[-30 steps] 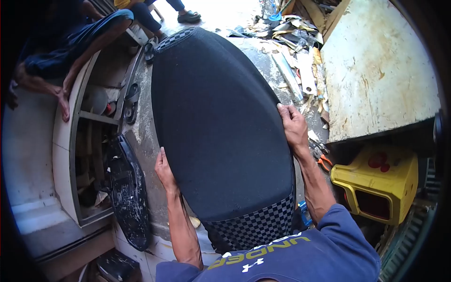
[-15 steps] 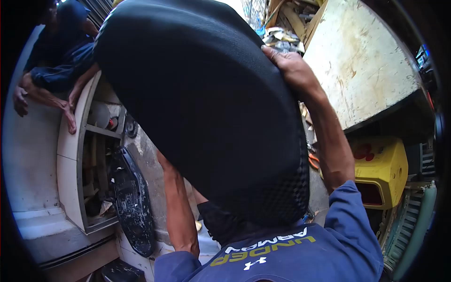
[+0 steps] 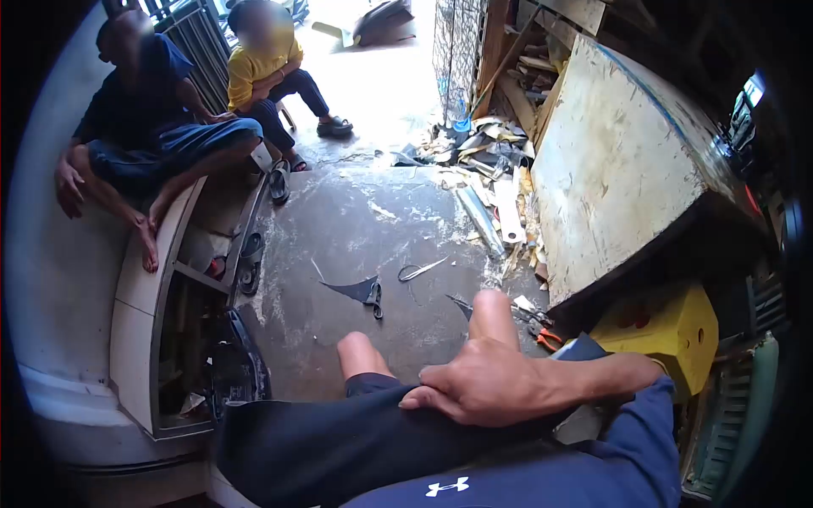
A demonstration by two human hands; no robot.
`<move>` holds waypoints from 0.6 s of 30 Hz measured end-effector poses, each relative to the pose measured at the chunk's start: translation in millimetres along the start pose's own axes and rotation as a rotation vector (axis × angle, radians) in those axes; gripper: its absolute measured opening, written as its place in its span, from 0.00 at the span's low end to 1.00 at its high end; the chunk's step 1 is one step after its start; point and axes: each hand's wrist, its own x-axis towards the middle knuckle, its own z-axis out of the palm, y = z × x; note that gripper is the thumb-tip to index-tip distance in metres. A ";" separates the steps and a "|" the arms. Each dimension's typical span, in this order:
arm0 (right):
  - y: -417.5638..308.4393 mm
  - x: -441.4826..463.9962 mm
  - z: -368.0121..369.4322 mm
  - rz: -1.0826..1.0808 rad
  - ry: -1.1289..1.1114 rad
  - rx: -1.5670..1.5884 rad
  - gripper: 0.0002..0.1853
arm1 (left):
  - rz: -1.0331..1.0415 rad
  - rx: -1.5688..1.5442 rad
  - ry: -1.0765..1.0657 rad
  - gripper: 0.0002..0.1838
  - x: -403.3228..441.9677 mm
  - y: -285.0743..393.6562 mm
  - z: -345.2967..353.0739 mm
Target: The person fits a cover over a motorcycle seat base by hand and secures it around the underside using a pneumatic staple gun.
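Note:
A black padded seat (image 3: 313, 444) lies low across my lap, close against my blue shirt. My right hand (image 3: 478, 385) is closed on its upper edge, with the thumb and fingers pinching the cover. My left hand is hidden, and the checkered part of the cover does not show. On the grey floor beyond my knees lie a dark scrap of material (image 3: 360, 292), with one end curled, and a pair of scissors (image 3: 421, 269). Orange-handled pliers (image 3: 549, 339) rest to the right of my knee.
Two people (image 3: 148, 110) (image 3: 262, 76) sit at the upper left. Sandals (image 3: 251, 262) and a black seat base (image 3: 237, 364) stand by the left cabinet (image 3: 146, 292). At right are a scrap pile (image 3: 487, 157), a worn board (image 3: 622, 169) and a yellow case (image 3: 669, 330).
The seat has come down from upright in front of me and tipped towards my body. My right hand has moved down with it, my left hand has gone out of sight, and the floor is uncovered.

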 end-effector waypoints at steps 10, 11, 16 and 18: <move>71.5 84.6 38.4 -0.150 -0.248 0.408 0.27 | -0.943 0.592 0.101 0.22 -186.2 -93.4 -224.9; 76.8 95.4 44.5 -0.088 -0.315 0.483 0.28 | -0.935 0.645 0.082 0.22 -170.9 -75.2 -233.6; 146.8 116.9 127.8 0.098 -0.198 0.437 0.26 | -0.333 0.800 -0.002 0.23 20.8 56.4 -158.4; 149.2 111.4 138.6 0.092 -0.109 0.486 0.26 | -0.123 0.797 -0.118 0.25 69.3 116.0 -38.0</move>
